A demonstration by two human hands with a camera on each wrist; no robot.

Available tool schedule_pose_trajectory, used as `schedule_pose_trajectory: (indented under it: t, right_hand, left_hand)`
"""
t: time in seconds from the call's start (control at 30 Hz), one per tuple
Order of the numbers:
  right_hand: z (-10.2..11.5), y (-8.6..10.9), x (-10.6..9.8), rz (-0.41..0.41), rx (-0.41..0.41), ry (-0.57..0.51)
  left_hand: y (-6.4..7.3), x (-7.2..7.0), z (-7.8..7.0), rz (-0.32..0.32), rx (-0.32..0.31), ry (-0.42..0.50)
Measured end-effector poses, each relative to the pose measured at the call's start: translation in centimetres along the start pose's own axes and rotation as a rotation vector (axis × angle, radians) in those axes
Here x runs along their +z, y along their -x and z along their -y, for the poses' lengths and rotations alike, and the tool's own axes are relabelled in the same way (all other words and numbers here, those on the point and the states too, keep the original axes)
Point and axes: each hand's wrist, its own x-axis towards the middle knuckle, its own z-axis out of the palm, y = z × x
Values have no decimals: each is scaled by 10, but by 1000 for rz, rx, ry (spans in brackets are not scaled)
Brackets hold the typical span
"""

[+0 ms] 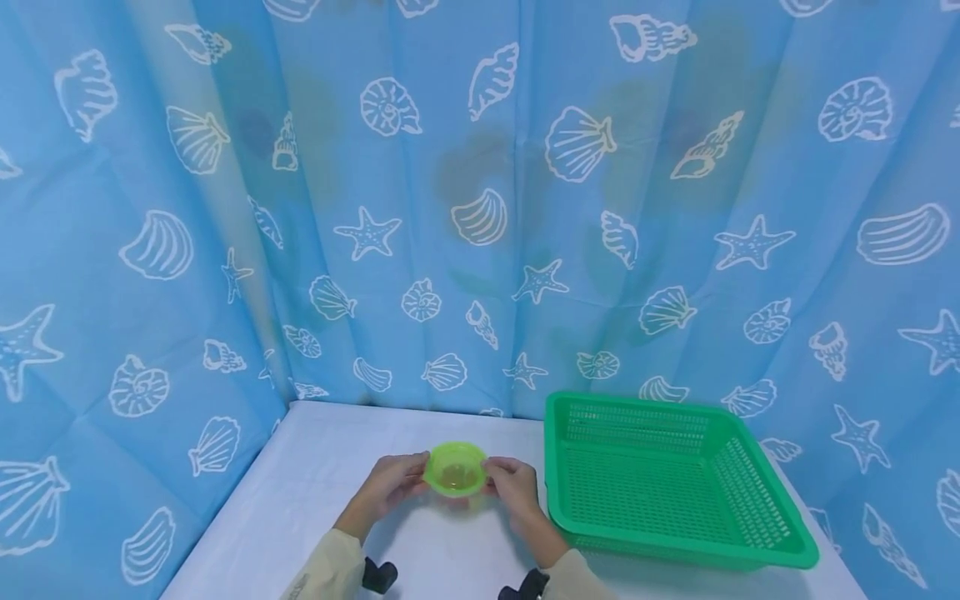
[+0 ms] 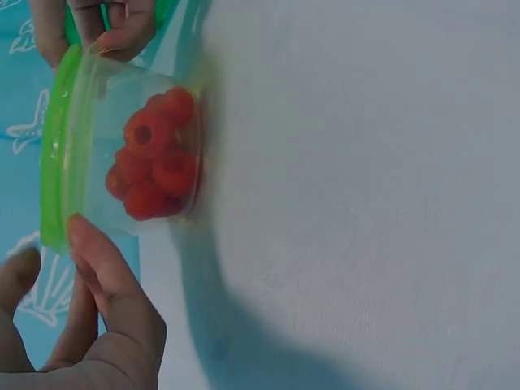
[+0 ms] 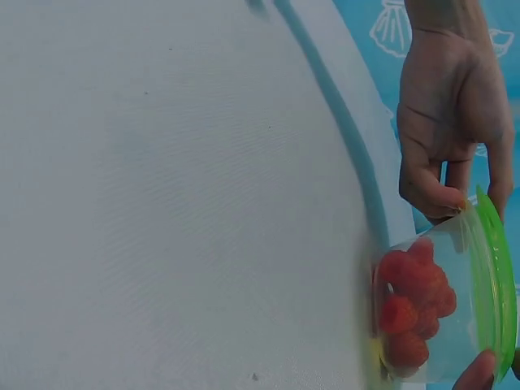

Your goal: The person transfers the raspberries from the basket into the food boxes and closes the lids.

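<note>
A small clear tub (image 2: 114, 138) with a bright green lid (image 1: 456, 468) stands upright on the white table, red raspberries (image 2: 158, 158) showing through its side. My left hand (image 1: 390, 483) is at the lid's left edge, thumb near the top and curled fingers just under the rim. On the opposite side, my right hand (image 1: 516, 487) pinches the rim in the same way. In the right wrist view, only fingertips (image 3: 478, 374) of the right hand show at the lower edge, while the left hand (image 3: 447, 106) reaches in from the top.
A large green plastic basket (image 1: 675, 542) with perforated walls stands on the table to the right of my hands. The white table (image 1: 300, 467) ends at a blue curtain (image 1: 420, 208) printed with white shells and starfish, which hangs behind and along both sides.
</note>
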Motion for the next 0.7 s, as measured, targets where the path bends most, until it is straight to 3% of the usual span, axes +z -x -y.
schedule_pose_trajectory:
  t: [0.13,0.37,0.7]
  right_hand:
    - [-3,-3,1,-10,-2,0]
    - [-5,-7,2,-26,-15,-13]
    - [-4,-10,4,-36,10,28]
  left_hand:
    - [-2,1,2,-22,17,-72]
    - [-4,6,-2,-30,32,-115]
    - [-6,11,-8,-95,-18,-132]
